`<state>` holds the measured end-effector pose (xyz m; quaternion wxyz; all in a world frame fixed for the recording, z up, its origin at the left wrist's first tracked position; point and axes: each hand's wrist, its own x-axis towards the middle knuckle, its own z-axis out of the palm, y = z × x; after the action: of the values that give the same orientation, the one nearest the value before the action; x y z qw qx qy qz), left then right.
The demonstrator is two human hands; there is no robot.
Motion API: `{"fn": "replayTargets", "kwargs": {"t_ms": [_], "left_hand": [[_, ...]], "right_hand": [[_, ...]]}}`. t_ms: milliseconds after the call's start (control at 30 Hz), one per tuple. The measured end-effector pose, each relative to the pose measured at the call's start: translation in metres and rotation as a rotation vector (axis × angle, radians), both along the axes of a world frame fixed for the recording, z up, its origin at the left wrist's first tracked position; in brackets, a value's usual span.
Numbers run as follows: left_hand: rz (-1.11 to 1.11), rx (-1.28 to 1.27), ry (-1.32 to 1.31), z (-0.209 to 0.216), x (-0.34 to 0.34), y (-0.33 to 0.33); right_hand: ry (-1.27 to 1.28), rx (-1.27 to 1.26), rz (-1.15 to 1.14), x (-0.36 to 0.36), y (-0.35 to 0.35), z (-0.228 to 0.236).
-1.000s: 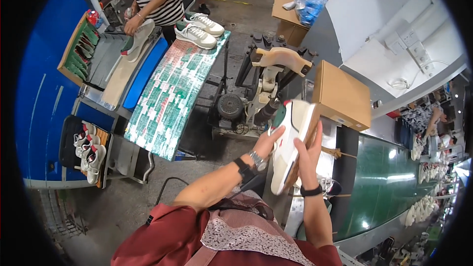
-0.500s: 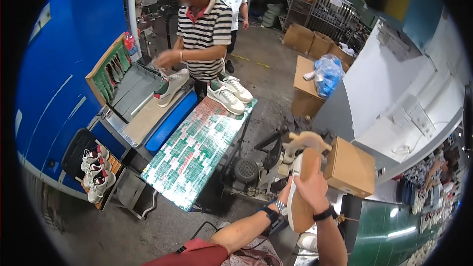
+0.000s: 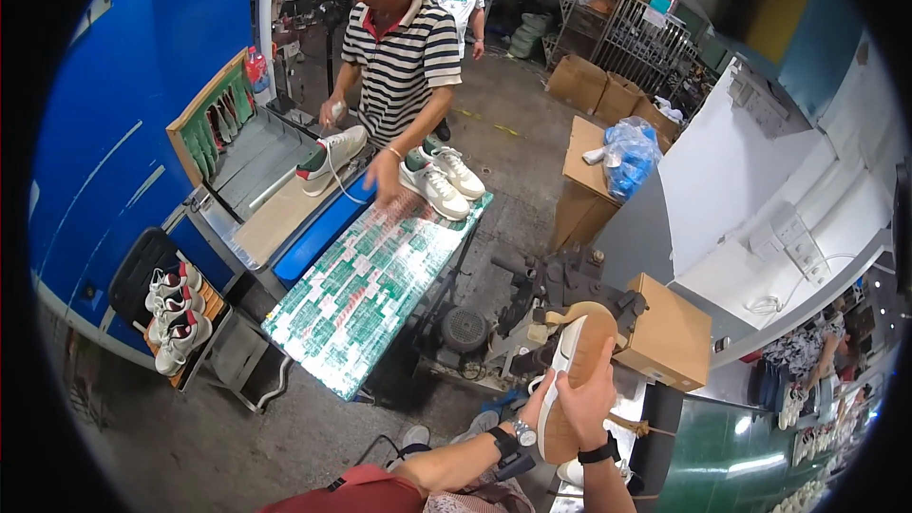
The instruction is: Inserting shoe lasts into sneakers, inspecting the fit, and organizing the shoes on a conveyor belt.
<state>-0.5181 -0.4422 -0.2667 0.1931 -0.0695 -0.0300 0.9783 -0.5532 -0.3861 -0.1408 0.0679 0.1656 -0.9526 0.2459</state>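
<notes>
A white shoe with a tan sole (image 3: 562, 427) is held up in front of me, its sole facing me. Wrapped around its side and sole is my right hand (image 3: 587, 397), thumb lying across the tan rubber. My left hand (image 3: 534, 407) grips the shoe from the left side, its fingers mostly hidden behind it. The shoe's toe end touches or overlaps a cream-coloured curved part (image 3: 560, 315) of the machine (image 3: 570, 275) beyond; I cannot tell which. Below my right wrist, another white shoe (image 3: 572, 471) is partly hidden.
A cardboard box (image 3: 667, 328) stands right of the machine. Left is a green-and-white patterned table (image 3: 332, 323) with a pair of white shoes (image 3: 439, 185). A co-worker (image 3: 399, 57) stands behind it near another shoe (image 3: 331, 160). Several shoes sit on a chair (image 3: 179, 323). A green conveyor (image 3: 750, 446) runs right.
The shoe in my hands has moved slightly left and down. The co-worker's one hand has swung over the patterned table, drawing a lace from the shoe there. My view has shifted a little.
</notes>
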Motion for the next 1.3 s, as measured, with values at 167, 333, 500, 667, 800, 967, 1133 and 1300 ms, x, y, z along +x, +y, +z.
{"fn": "replayTargets", "kwargs": {"t_ms": [167, 333, 500, 667, 800, 967, 1133, 1300], "left_hand": [[0.047, -0.023, 0.016, 0.006, 0.006, 0.004], [0.053, -0.093, -0.019, 0.001, 0.013, 0.006], [0.049, -0.329, -0.133, -0.015, 0.059, 0.010], [-0.265, -0.336, -0.068, -0.013, 0.098, -0.057], [-0.281, -0.442, -0.088, 0.002, 0.147, -0.106], [-0.335, -0.865, -0.207, -0.010, 0.209, -0.160], [-0.310, -1.052, -0.115, -0.028, 0.177, -0.110], [-0.366, -1.624, 0.590, 0.017, 0.082, 0.066]], "right_hand": [[0.024, -0.051, -0.002, 0.012, 0.005, 0.003], [0.140, -0.143, 0.035, 0.023, 0.008, -0.001], [-0.138, -0.577, 0.137, 0.066, 0.044, -0.010], [-0.687, -1.327, -0.181, 0.037, 0.091, -0.082], [-0.824, -1.544, -0.072, 0.019, -0.001, -0.049], [-1.193, -1.744, 0.197, 0.006, -0.009, -0.065], [-0.314, -1.236, -0.002, 0.044, 0.152, -0.057], [0.044, -0.700, -0.739, 0.123, 0.326, -0.069]]}}
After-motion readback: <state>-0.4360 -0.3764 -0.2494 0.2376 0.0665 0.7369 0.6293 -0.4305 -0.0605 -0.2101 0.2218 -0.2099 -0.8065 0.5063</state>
